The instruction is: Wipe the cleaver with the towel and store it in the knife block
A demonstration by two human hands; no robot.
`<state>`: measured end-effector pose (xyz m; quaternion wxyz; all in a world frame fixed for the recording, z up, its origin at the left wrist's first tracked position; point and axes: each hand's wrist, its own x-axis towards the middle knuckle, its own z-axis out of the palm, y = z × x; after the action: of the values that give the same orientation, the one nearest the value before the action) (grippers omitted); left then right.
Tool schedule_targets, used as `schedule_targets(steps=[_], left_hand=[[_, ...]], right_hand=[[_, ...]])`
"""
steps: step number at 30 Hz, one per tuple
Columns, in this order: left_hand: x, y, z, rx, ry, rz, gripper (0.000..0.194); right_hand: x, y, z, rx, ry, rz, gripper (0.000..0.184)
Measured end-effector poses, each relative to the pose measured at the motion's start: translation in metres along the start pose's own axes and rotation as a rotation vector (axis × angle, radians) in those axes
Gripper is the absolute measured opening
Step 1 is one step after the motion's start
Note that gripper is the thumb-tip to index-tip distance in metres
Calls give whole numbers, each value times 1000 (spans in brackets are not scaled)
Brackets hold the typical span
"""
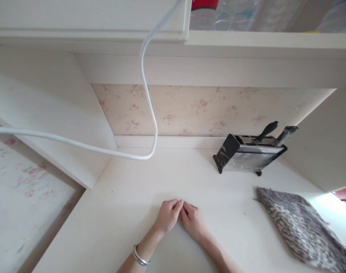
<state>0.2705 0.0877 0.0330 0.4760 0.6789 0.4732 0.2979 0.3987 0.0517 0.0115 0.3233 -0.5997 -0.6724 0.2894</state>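
Note:
My left hand (168,216) rests on the white tabletop (127,216), its fingers curled into a fist. A silver bangle (139,255) circles that wrist. Beside it, my right hand (193,220) is curled closed too, and the two hands touch at the thumbs. I see nothing held in either fist. Behind them to the right stands a black and silver knife block (249,157) with dark handles sticking out of its top. A grey and white patterned cloth (299,225) lies folded to the right of my hands.
A white cable (152,121) hangs in front of the view and runs off to the left. Overhead, a white cabinet (87,19) and an open shelf (269,38) with plastic-wrapped items jut out. White panels (47,102) and flowered wallpaper (175,110) enclose the surface.

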Motion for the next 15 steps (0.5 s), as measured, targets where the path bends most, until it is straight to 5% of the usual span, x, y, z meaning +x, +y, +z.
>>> schedule_targets(steps=[15], left_hand=[[0, -1, 0, -1, 2, -12, 44]], right_hand=[[0, 0, 0, 10, -5, -7, 29]])
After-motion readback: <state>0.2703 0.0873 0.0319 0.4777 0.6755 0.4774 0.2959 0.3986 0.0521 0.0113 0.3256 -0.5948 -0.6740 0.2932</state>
